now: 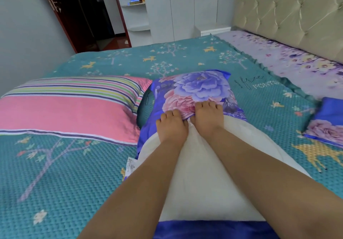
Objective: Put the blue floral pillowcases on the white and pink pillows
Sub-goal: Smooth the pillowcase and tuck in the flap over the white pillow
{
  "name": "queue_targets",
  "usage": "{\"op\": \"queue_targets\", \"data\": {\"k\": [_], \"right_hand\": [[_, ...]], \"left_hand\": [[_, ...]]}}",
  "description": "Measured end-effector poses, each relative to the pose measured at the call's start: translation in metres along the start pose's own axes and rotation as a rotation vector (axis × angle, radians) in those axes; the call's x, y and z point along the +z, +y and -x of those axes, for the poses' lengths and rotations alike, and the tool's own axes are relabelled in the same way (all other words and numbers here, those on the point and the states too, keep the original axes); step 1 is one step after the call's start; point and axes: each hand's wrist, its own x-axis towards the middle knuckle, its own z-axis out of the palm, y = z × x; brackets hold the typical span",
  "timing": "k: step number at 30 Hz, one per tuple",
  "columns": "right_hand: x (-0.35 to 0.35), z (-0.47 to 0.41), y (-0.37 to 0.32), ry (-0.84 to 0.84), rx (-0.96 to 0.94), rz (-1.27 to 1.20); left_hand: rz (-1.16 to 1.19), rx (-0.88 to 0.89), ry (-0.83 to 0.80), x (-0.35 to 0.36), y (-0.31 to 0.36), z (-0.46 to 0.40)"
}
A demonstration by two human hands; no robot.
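While the pink pillow (pixel 68 108) waits uncovered on our left, we curl the fingers of our left hand (pixel 171 128) and right hand (pixel 207 117) over the blue floral pillowcase (pixel 194 88) hem, likely drawing it along the white pillow (pixel 200 173), a second pillowcase (pixel 328 125) lying folded to the right.

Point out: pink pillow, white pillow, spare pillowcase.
pink pillow (pixel 61 112), head view, on its plain pink band.
white pillow (pixel 200 173), head view, bare part between the forearms.
spare pillowcase (pixel 328 127), head view, its folded top face.

Head view, forward-down, close over bed (pixel 74 183)
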Motion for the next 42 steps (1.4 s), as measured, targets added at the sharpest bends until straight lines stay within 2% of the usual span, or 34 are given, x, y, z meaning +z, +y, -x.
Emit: {"op": "queue_targets", "data": {"k": [3,6,9,12,15,17,20,21,23,25,27,30,34,36,39,42], "right_hand": [[-0.001,0.004,0.009,0.063,0.05,-0.131],[-0.004,0.026,0.034,0.195,0.221,-0.325],[-0.006,0.059,0.067,0.34,0.393,-0.5],[-0.003,0.079,0.095,0.284,0.563,-0.472],[0.01,0.09,0.117,-0.024,0.709,-0.43],[0.017,0.096,0.128,-0.188,0.773,-0.539],[0.014,0.101,0.128,-0.223,0.792,-0.593],[0.012,0.101,0.124,-0.183,0.784,-0.556],[0.006,0.099,0.115,-0.017,0.702,-0.465],[0.003,0.096,0.107,0.195,0.514,-0.453],[0.002,0.093,0.102,0.316,0.348,-0.491],[-0.002,0.087,0.095,0.343,0.24,-0.515],[-0.002,0.081,0.087,0.383,0.154,-0.491],[-0.003,0.078,0.083,0.396,0.127,-0.481],[-0.008,0.084,0.082,0.462,0.03,-0.502],[-0.009,0.088,0.083,0.559,-0.085,-0.413]], "left_hand": [[0.225,-0.083,0.125,0.003,-0.007,-0.003],[0.567,-0.196,0.376,-0.003,-0.025,0.009],[0.734,-0.298,0.549,-0.006,-0.044,0.032],[0.729,-0.463,0.471,-0.011,-0.059,0.053],[0.625,-0.471,0.296,-0.011,-0.076,0.063],[0.603,-0.546,0.174,-0.009,-0.089,0.071],[0.593,-0.704,0.082,-0.009,-0.099,0.083],[0.575,-0.697,0.114,-0.012,-0.097,0.085],[0.523,-0.553,0.24,-0.017,-0.092,0.083],[0.466,-0.364,0.308,-0.019,-0.087,0.077],[0.433,-0.25,0.326,-0.019,-0.082,0.069],[0.424,-0.198,0.327,-0.026,-0.072,0.059],[0.356,0.071,0.219,-0.032,-0.056,0.05],[0.33,0.125,0.192,-0.033,-0.052,0.048],[0.389,0.148,0.302,-0.037,-0.052,0.052],[0.396,0.171,0.387,-0.041,-0.052,0.057]]}}
